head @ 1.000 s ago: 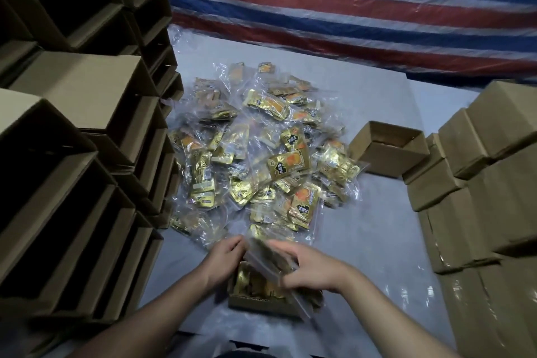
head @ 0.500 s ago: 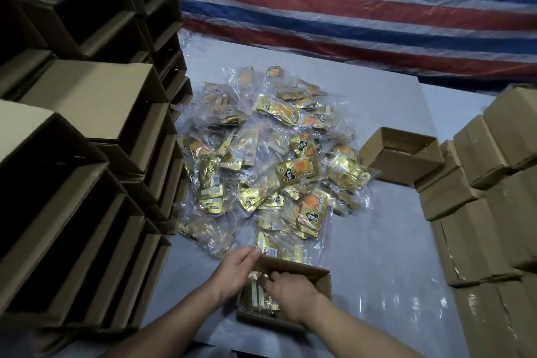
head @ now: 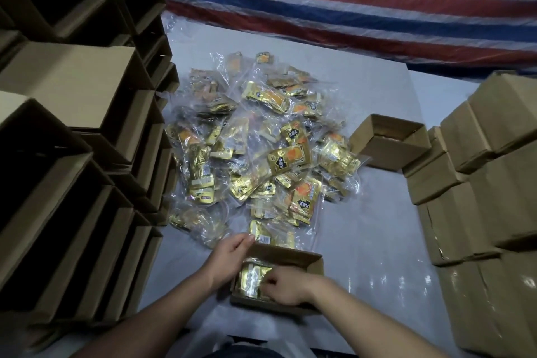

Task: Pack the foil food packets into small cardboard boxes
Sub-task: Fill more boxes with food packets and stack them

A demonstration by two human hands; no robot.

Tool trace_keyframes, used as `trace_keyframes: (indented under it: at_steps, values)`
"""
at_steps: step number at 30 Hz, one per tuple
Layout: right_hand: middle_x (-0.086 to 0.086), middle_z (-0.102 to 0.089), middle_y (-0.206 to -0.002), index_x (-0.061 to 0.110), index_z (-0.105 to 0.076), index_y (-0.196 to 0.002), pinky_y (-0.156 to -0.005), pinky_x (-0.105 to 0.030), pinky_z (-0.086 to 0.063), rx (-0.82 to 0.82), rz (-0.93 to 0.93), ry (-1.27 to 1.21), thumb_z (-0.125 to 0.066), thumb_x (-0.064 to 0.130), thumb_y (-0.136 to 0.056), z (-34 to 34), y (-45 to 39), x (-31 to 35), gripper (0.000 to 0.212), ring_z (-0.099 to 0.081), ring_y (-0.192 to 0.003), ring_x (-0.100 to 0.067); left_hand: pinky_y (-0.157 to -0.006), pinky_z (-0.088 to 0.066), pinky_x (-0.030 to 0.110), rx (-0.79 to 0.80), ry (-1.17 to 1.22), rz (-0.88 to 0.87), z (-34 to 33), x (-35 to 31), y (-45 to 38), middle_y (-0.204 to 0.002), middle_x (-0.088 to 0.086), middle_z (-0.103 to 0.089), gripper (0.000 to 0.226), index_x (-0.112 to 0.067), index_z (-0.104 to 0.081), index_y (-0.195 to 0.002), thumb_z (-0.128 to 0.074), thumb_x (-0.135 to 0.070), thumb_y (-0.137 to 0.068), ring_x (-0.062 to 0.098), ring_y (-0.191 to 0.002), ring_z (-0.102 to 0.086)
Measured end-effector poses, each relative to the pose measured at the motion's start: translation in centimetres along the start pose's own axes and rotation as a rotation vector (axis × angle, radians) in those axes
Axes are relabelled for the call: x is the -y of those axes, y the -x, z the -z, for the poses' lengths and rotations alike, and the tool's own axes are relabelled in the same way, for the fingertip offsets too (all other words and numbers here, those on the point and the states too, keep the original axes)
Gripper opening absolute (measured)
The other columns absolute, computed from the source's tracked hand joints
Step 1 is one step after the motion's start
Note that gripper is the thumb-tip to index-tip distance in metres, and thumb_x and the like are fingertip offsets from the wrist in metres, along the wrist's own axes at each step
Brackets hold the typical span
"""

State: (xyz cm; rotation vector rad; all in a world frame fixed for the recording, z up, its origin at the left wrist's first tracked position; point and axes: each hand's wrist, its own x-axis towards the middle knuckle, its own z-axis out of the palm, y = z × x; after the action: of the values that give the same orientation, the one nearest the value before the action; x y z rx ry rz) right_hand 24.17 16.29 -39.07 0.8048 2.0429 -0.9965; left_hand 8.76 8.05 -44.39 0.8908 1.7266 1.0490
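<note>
— Where are the foil packets point(head: 252, 277) lying just now?

— A few are being held down inside the small open box point(head: 312, 266), directly under the right hand point(head: 286, 285). The box is being kept just ahead of both wrists, its long axis running left to right across the body.

— And the hands themselves?

— The right hand is being pressed into the box from the near right side, its fingers curled onto the gold packets; whether one is actually being pinched cannot be told. The left hand point(head: 229, 257) is being laid against the box's far left corner, with the fingers bent over the rim, so the box is being steadied.

— Where is the rest of the stock being kept?

— The loose pile point(head: 261, 148) is being spread straight beyond the fingertips, its nearest packet point(head: 263, 234) lying just past the box's far wall and almost touching the left hand's fingers.

— So which hand is better placed for the next one?

— The left, most likely; it is nearer the pile, and only a short reach forward is being called for.

— Anything else nearby?

— A second open box point(head: 388, 144) is being left well ahead to the right, closed boxes point(head: 499, 171) are being stacked beyond the right forearm, and empty boxes point(head: 81, 131) are being stacked beyond the left.
</note>
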Motion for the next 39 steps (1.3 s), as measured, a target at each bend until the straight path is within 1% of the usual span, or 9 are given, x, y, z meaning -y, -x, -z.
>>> trace_keyframes:
  at_steps: [2,5,8,13,16,18,20,26,39]
  values:
    - [-0.010,-0.058,-0.107,0.021,-0.057,-0.081,-0.080,-0.027,-0.036,0.050,-0.040,-0.061,-0.037,0.037,-0.101,-0.8,-0.4,0.7,0.032,-0.053,-0.098,-0.022,-0.061,-0.039,0.015,-0.015,-0.027,-0.034,-0.1,0.1,0.1,-0.061,-0.018,-0.056,0.034,-0.022,-0.059,-0.068,-0.051,-0.019,-0.101,-0.004,-0.062,-0.049]
    - [-0.018,-0.057,-0.123,0.016,-0.061,-0.100,-0.084,-0.026,-0.031,0.086,-0.067,-0.134,-0.032,0.039,-0.102,-1.4,-0.7,1.2,0.037,-0.054,-0.116,-0.026,-0.059,-0.036,0.019,-0.038,-0.018,-0.039,-0.2,0.7,0.2,-0.058,-0.013,-0.049,0.036,-0.022,-0.055,-0.064,-0.053,-0.019,-0.100,-0.002,-0.059,-0.044]
    - [-0.012,-0.057,-0.100,0.017,-0.055,-0.083,-0.075,-0.028,-0.036,-0.032,-0.061,-0.209,-0.034,0.044,-0.102,-2.0,-0.2,0.8,0.039,-0.054,-0.094,-0.022,-0.060,-0.037,0.019,-0.035,0.028,-0.015,-0.3,0.9,0.1,-0.060,-0.010,-0.052,0.035,-0.023,-0.057,-0.065,-0.054,-0.019,-0.099,-0.001,-0.060,-0.045]
    - [0.000,-0.065,-0.079,0.019,-0.062,-0.077,-0.069,-0.035,-0.048,-0.562,0.008,-0.243,-0.052,0.031,-0.094,-2.4,2.7,-1.3,0.023,-0.060,-0.077,-0.019,-0.059,-0.039,0.012,-0.003,0.044,0.025,0.0,0.4,0.1,-0.064,-0.011,-0.060,0.030,-0.023,-0.065,-0.072,-0.054,-0.022,-0.100,-0.005,-0.061,-0.051]
    - [0.003,-0.059,-0.102,0.019,-0.066,-0.105,-0.084,-0.035,-0.048,-0.996,-0.033,-0.039,-0.067,0.025,-0.088,-1.1,4.0,-3.3,0.019,-0.056,-0.095,-0.017,-0.061,-0.039,0.011,0.008,0.066,0.033,0.2,0.0,0.2,-0.065,-0.012,-0.062,0.027,-0.022,-0.066,-0.075,-0.054,-0.023,-0.100,-0.007,-0.062,-0.052]
    - [-0.002,-0.048,-0.130,0.017,-0.049,-0.138,-0.101,-0.037,-0.043,-0.887,-0.187,0.000,-0.066,0.028,-0.088,-0.3,4.3,-4.5,0.054,-0.051,-0.120,-0.022,-0.065,-0.043,0.011,0.035,0.084,0.037,0.4,-0.2,0.3,-0.070,-0.010,-0.065,0.022,-0.023,-0.068,-0.081,-0.055,-0.023,-0.099,-0.005,-0.067,-0.057]
    - [-0.003,-0.045,-0.139,0.020,-0.037,-0.147,-0.100,-0.035,-0.042,-0.684,-0.296,-0.089,-0.058,0.027,-0.093,0.0,4.1,-5.1,0.058,-0.052,-0.124,-0.026,-0.070,-0.048,0.012,0.079,0.119,0.059,0.4,-0.3,0.7,-0.080,-0.009,-0.070,0.014,-0.024,-0.070,-0.089,-0.058,-0.024,-0.097,-0.003,-0.075,-0.063]
    - [-0.009,-0.068,-0.106,0.022,-0.050,-0.099,-0.069,-0.033,-0.038,-0.619,-0.315,-0.077,-0.045,0.022,-0.098,-1.9,3.7,-6.5,0.006,-0.063,-0.098,-0.031,-0.073,-0.045,0.014,0.105,0.053,0.100,-0.6,-0.2,1.7,-0.085,-0.013,-0.071,0.015,-0.027,-0.070,-0.090,-0.057,-0.031,-0.098,-0.003,-0.083,-0.063]
    - [-0.010,-0.068,-0.109,0.016,-0.057,-0.107,-0.076,-0.033,-0.044,-0.671,-0.454,-0.144,-0.044,0.022,-0.098,1.1,9.7,-19.1,0.016,-0.062,-0.102,-0.032,-0.060,-0.039,0.013,0.198,-0.054,0.074,-14.1,-6.5,-1.6,-0.068,-0.009,-0.061,0.023,-0.021,-0.067,-0.084,-0.052,-0.030,-0.100,-0.001,-0.064,-0.054]
